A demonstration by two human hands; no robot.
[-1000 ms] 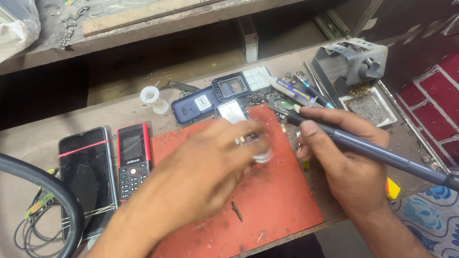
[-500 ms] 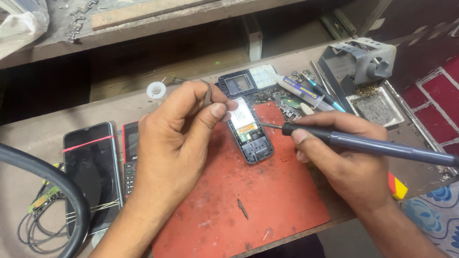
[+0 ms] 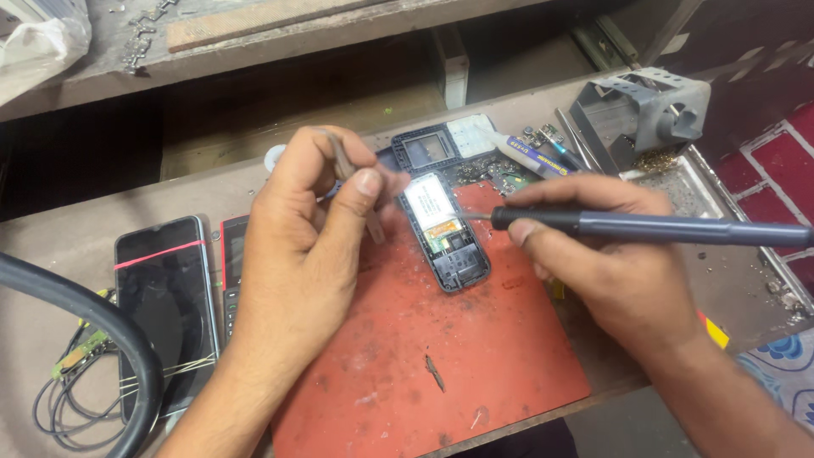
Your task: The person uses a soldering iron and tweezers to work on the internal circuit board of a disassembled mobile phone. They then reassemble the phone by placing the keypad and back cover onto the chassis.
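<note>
Head view, looking down at a workbench: opened phone body (image 3: pixel 445 231) now lying flat at the top of a red mat (image 3: pixel 441 356), no longer lifted as a second ago. Left hand (image 3: pixel 305 246) just beside it, pinching thin tweezers (image 3: pixel 356 191); right hand (image 3: pixel 602 254) wrapped around a soldering iron (image 3: pixel 644 227), tip touching the phone's board. Two phones (image 3: pixel 161 305) further left.

We have one view only — a head-worn camera looking steeply down, close over the workbench (image 3: pixel 110 191), facing the far shelf (image 3: pixel 254 51) — nothing shared.
</note>
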